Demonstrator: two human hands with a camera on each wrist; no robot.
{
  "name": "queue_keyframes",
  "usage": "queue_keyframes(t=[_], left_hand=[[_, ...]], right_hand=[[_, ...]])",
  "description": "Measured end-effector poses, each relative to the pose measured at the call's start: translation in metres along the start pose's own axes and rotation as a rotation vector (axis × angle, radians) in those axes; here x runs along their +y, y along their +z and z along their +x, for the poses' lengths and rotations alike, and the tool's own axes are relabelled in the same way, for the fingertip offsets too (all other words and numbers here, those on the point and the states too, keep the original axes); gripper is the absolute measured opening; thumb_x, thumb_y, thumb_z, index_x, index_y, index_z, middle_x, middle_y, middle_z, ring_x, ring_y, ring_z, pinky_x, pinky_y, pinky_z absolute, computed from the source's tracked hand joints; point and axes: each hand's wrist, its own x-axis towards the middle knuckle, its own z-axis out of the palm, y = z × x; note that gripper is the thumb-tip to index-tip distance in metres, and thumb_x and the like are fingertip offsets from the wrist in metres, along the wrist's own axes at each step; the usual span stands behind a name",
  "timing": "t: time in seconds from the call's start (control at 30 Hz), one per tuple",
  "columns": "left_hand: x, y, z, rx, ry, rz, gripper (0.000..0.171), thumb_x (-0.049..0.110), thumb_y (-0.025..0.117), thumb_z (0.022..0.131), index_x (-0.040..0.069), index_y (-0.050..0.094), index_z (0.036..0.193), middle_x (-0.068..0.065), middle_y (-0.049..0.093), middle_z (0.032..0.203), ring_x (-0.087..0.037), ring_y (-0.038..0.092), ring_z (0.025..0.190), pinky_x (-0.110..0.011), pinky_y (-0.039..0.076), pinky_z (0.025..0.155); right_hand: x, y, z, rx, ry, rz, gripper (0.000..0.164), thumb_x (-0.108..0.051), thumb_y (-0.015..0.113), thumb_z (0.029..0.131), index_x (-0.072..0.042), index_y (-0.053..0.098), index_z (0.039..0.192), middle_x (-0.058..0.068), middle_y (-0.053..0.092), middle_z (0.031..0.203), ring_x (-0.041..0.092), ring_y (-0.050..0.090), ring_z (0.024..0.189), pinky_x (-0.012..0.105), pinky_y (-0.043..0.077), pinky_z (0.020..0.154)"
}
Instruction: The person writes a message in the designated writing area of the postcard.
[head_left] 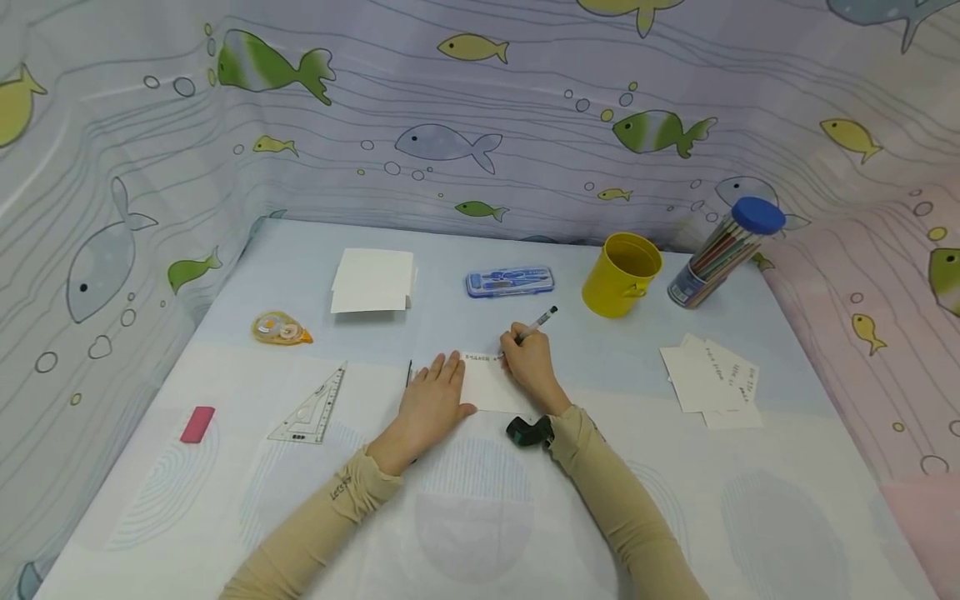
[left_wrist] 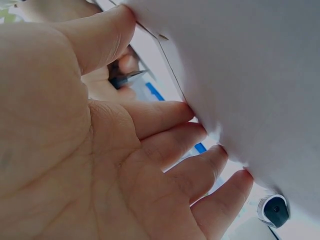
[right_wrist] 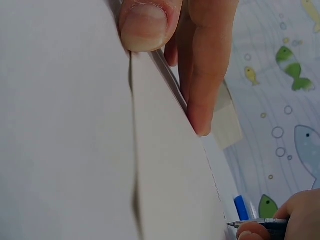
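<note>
A white paper card [head_left: 491, 392] lies on the table, with a line of handwriting along its top edge. My right hand [head_left: 528, 362] grips a pen [head_left: 538, 320], its point down at the card's top edge; in the right wrist view the pen [right_wrist: 262, 224] has its metal tip near the written line. With fingers extended, my left hand [head_left: 433, 396] rests on the card's left side. The left wrist view shows the left fingertips [left_wrist: 187, 112] touching the paper. A thin dark thing [head_left: 408, 373] shows beside the left hand, its kind unclear.
At the back are stacked blank cards [head_left: 372, 281], a blue geometry set case [head_left: 510, 282], a yellow cup [head_left: 611, 287] and a pencil jar [head_left: 723, 254]. Written cards [head_left: 705, 379] lie right. On the left are correction tape [head_left: 279, 328], a set square [head_left: 311, 412] and a pink eraser [head_left: 197, 425].
</note>
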Motion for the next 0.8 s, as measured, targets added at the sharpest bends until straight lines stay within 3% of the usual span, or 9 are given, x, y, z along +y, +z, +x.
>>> queue_keyframes(t=[0.8], left_hand=[[0.0007,-0.004,-0.0009,0.006,-0.002,-0.01,0.074,0.043,0.062,0.091,-0.007,0.042,0.142,-0.022,0.039,0.151,-0.039,0.037,0.14,-0.053,0.039,0.11]], right_hand=[[-0.001,0.0008,-0.0003,-0.007,-0.007,-0.018,0.032,-0.007,0.045,0.091,-0.012,0.04,0.059,0.0,0.048,0.043,0.01,0.043,0.034,0.02,0.029,0.034]])
